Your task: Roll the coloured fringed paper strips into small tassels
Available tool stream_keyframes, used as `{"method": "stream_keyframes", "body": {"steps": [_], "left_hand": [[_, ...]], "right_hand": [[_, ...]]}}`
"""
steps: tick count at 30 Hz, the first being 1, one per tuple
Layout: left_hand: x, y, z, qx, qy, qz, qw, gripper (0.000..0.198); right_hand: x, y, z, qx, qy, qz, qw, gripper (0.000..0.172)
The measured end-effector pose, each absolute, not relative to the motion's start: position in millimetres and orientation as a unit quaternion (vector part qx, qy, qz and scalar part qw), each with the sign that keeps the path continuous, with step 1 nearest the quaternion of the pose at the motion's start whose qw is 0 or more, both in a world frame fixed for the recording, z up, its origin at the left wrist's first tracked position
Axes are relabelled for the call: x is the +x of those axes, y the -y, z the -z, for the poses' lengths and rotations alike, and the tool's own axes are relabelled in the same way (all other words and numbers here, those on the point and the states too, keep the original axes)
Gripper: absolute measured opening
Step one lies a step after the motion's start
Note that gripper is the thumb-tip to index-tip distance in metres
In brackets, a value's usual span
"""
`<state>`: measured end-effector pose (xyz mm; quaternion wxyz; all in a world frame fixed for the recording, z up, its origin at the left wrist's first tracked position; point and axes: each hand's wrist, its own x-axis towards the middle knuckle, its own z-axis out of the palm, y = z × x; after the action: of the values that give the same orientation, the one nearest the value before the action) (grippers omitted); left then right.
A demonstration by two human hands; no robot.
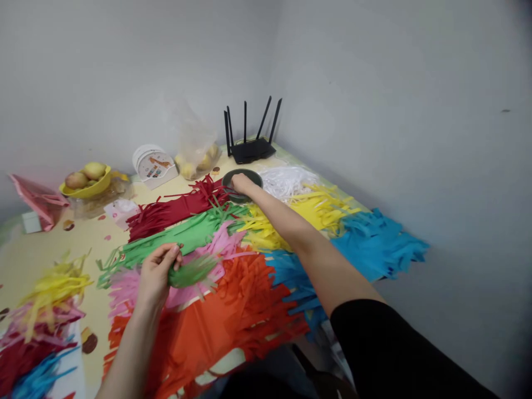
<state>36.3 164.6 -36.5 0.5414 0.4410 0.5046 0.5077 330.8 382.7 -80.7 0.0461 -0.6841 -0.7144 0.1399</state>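
My left hand (160,269) is closed round the gathered end of a green fringed tissue-paper tassel (193,271), whose loose strips point right above pink and orange paper. My right hand (241,184) reaches into a dark round bowl (258,180) at the far side of the table. Its fingers look curled in, and what they hold, if anything, is hidden. Under and around my arms lie fringed paper sheets: dark red (174,213), green (187,235), pink (178,296), orange (208,327), yellow (320,210) and blue (369,244). White strips (286,183) lie beside the bowl.
A black router (252,149) with several antennas stands in the back corner. Along the wall are a bagged bunch of fruit (197,158), a white giraffe-print holder (154,166), a yellow fruit bowl (89,190) and a pink item (39,199). Colored tassels (45,327) lie at left.
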Motion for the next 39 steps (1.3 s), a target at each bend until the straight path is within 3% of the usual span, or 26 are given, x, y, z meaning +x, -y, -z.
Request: {"method": "stream_keyframes", "body": {"steps": [5, 8, 11, 12, 15, 18, 25, 35, 39], "left_hand": [[41.6, -157.1, 23.6, 0.440, -0.494, -0.527, 0.533, 0.030], [41.8, -151.5, 16.5, 0.452, -0.492, -0.539, 0.513, 0.030], [42.4, -147.0, 13.5, 0.454, -0.491, -0.551, 0.499, 0.029], [43.5, -145.7, 13.0, 0.456, -0.489, -0.555, 0.495, 0.029], [48.7, -140.2, 11.0, 0.470, -0.475, -0.567, 0.481, 0.027], [52.4, -130.1, 6.1, 0.488, -0.462, -0.580, 0.461, 0.026], [47.2, -98.6, -8.5, 0.541, -0.466, -0.577, 0.396, 0.019], [41.3, -72.5, -7.7, 0.627, -0.507, -0.557, 0.198, 0.011], [39.4, -67.1, -7.8, 0.607, -0.492, -0.573, 0.246, 0.013]], "right_hand": [[338.3, -362.7, 68.4, -0.692, 0.703, -0.138, 0.091, 0.037], [338.1, -346.6, 48.2, -0.692, 0.692, -0.116, 0.171, 0.029], [316.7, -310.0, 25.7, -0.655, 0.698, -0.111, 0.268, 0.034], [304.5, -291.5, 19.8, -0.623, 0.708, -0.131, 0.307, 0.033], [262.5, -227.3, 9.6, -0.383, 0.709, -0.356, 0.472, 0.026], [231.9, -176.8, 6.1, -0.259, 0.676, -0.483, 0.493, 0.021], [214.7, -148.3, 2.3, -0.251, 0.617, -0.554, 0.499, 0.024], [195.8, -118.2, -5.7, -0.249, 0.683, -0.408, 0.553, 0.009], [188.1, -113.9, -3.7, -0.269, 0.650, -0.418, 0.575, 0.013]]}}
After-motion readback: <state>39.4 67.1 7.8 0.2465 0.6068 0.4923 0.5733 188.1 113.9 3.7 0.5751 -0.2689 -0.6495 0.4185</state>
